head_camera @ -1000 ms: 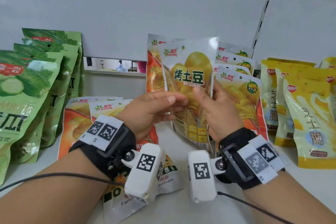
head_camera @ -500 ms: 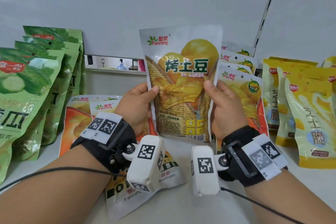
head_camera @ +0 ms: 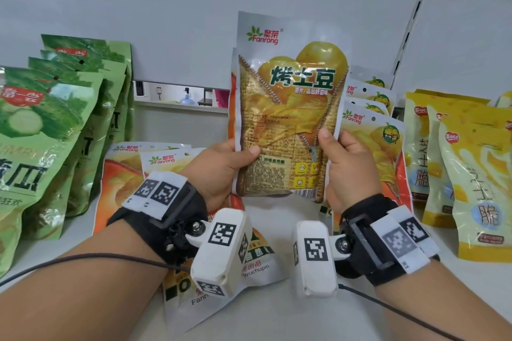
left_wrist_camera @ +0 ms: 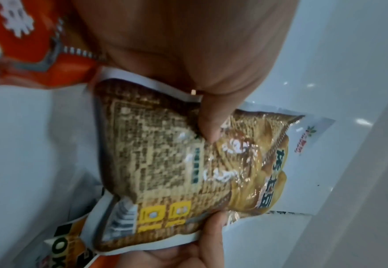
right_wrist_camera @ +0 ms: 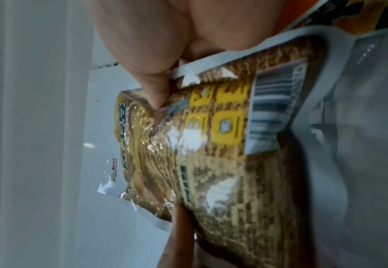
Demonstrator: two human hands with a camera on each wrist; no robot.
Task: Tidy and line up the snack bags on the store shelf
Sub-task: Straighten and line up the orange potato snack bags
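While both hands are holding the potato chip bag (head_camera: 288, 119) upright above the shelf (head_camera: 277, 313), the left hand (head_camera: 221, 171) is pinching its 9 o'clock edge and the right hand (head_camera: 349, 169) its 3 o'clock edge. Green bags (head_camera: 41, 147) are standing at 9 o'clock, yellow bags (head_camera: 471, 174) at 3 o'clock, and fallen orange bags (head_camera: 124, 174) are lying at 7 o'clock.

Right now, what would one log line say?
step: lining up | left hand: grips potato bag | right hand: grips bag | bag: upright, lifted
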